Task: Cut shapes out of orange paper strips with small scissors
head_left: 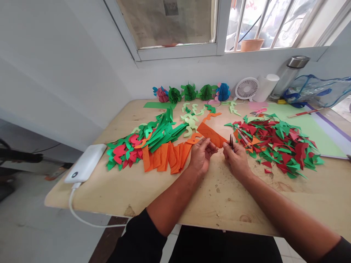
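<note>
Between my hands an orange piece of paper (210,134) is held up above the table, with faint drawn curves on it. My left hand (202,153) pinches its lower left edge. My right hand (236,157) is closed around a small pair of scissors (231,141), whose dark blades point away from me; its thumb is at the paper's right corner. Left of my left hand lies a row of folded orange paper pieces (162,157). Behind them are green paper strips (167,131) and red and green cut shapes (123,150).
Red and green paper scraps (285,146) are heaped on the right. Along the wall stand several paper honeycomb figures (189,92), a small white fan (246,88) and a glass bottle (287,78). A white power bank (85,163) with a cable sits at the table's left edge.
</note>
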Tool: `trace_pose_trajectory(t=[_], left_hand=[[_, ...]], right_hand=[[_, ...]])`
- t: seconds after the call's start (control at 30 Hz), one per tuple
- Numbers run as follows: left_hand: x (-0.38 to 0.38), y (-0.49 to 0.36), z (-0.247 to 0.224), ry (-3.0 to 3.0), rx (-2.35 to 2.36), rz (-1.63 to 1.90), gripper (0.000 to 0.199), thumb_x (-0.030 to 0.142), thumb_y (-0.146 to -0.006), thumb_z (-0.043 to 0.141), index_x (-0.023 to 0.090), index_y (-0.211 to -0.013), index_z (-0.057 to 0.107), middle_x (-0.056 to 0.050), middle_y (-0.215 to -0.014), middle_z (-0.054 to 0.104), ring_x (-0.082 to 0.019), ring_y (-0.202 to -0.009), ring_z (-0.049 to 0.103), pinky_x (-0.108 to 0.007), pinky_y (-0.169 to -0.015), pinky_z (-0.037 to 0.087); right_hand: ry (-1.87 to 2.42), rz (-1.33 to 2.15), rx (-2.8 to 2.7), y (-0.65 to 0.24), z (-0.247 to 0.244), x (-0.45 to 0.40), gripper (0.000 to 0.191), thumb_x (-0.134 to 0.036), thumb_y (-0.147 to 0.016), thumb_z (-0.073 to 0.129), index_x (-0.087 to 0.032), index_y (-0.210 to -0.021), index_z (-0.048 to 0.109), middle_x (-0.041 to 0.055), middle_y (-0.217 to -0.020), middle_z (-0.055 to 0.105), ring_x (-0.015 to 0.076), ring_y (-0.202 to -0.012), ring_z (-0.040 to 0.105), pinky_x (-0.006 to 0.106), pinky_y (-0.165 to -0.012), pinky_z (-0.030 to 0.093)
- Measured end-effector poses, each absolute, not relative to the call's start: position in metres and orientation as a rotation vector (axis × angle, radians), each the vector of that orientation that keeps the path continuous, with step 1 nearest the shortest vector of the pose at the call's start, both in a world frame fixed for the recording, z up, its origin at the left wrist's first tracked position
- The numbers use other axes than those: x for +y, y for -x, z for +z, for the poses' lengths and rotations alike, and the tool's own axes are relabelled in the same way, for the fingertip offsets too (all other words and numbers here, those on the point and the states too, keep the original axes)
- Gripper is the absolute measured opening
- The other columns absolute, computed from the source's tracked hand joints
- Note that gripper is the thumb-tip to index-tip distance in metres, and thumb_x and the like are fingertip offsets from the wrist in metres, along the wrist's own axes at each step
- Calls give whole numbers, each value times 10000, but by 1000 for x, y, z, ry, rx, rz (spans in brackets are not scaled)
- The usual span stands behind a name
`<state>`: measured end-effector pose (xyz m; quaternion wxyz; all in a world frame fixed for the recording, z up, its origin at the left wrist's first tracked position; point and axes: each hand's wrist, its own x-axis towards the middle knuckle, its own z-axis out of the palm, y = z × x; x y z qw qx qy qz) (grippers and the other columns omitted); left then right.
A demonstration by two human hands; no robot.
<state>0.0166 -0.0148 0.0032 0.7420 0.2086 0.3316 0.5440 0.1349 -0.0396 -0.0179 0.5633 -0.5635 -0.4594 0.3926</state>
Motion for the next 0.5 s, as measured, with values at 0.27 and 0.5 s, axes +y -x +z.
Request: trace_pose_trajectory(t=[0.27,0.5], left_hand=[[-17,-17,4,-460,732,1183,211,232,-645,718,150,-686,527,27,-571,565,-82,-549,535,-249,-634,437],[-18,-18,5,-473,730,1172,201,228,-642,714,150,-698,538,24,-569,566,-84,-546,532,-248,-615,432]], right_hand=[[1378,831,-1133,-132,-7,-41,333,-419,-743,613,-196,-561,446,-67,-475,360,74,-447,281,231,-417,223],[1382,837,-1134,-133,-7,-41,329,-405,-747,593,-203,-540,436,-63,-459,376,77,-434,295,233,-411,228]])
